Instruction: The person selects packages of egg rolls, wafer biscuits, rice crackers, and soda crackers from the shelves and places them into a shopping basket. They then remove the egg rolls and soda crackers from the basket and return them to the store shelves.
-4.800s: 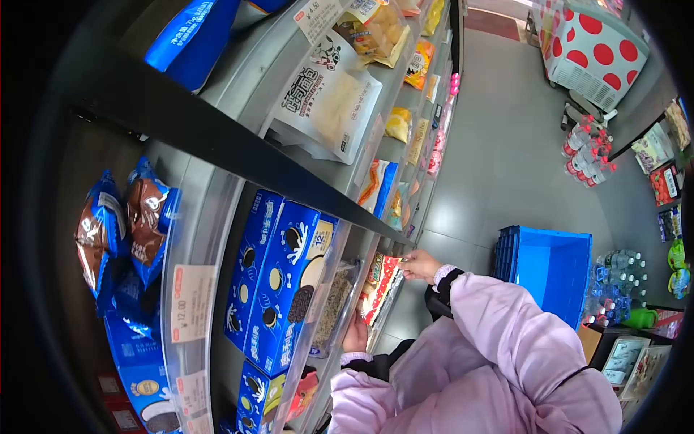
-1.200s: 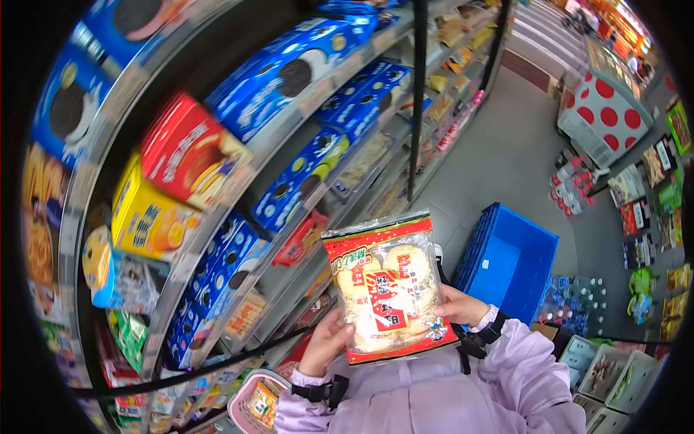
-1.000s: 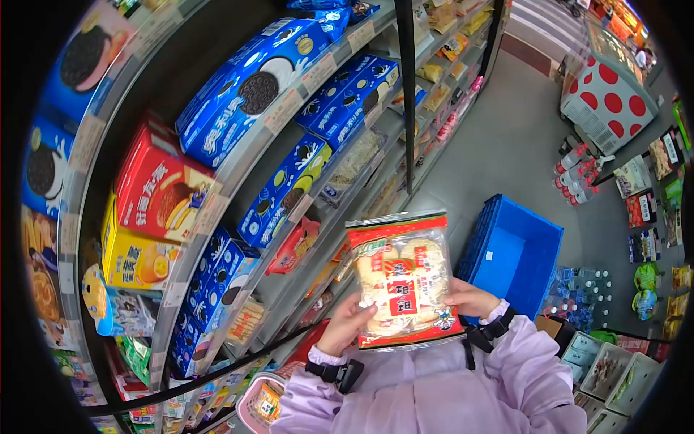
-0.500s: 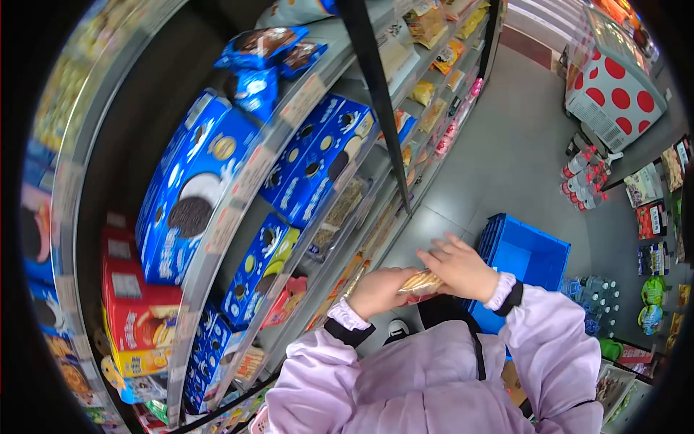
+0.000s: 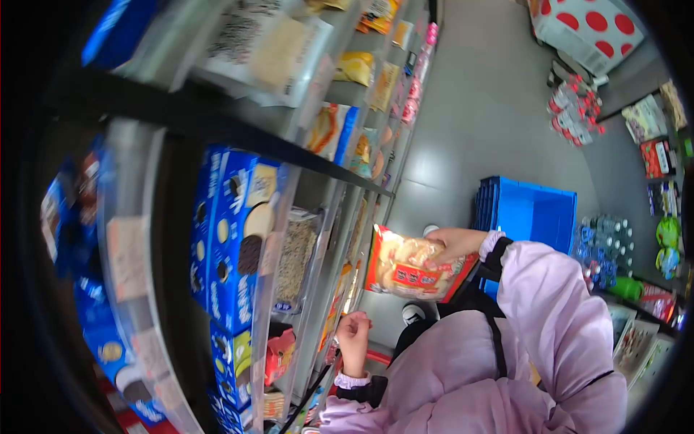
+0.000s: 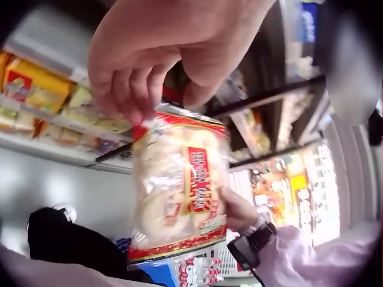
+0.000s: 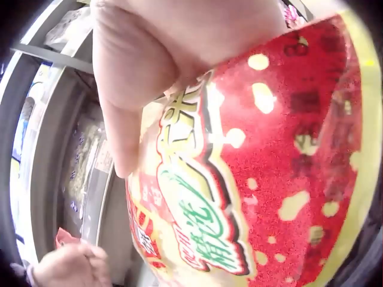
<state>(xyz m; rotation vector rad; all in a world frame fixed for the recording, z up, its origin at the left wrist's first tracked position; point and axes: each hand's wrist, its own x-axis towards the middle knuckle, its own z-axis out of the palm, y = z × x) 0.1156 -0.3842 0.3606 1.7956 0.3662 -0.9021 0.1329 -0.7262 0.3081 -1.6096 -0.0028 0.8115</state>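
A red and clear bag of round crackers [image 5: 408, 273] hangs in front of the person's body, gripped at its edge by the right hand [image 5: 463, 246]. The left hand [image 5: 354, 334] is off the bag, below and left of it near the shelf, its fingers loosely curled with nothing in them. In the left wrist view the bag [image 6: 179, 185] shows upright behind the left hand [image 6: 173, 54], the right hand [image 6: 238, 210] at its side. The right wrist view has the bag's red end [image 7: 287, 149] close up, the right hand [image 7: 179, 48] on it.
Shelves on the left hold blue cookie boxes [image 5: 235, 239], a bag of grains [image 5: 295, 264] and a red pack [image 5: 279, 353]. A blue crate [image 5: 538, 210] stands on the floor at the right, beside bottle packs [image 5: 607, 246]. A dotted freezer [image 5: 585, 29] is farther off.
The left hand has let go of the bag and moved down and left. The bag, folded edge-on between both hands before, now shows its front in the right hand. The view has turned.
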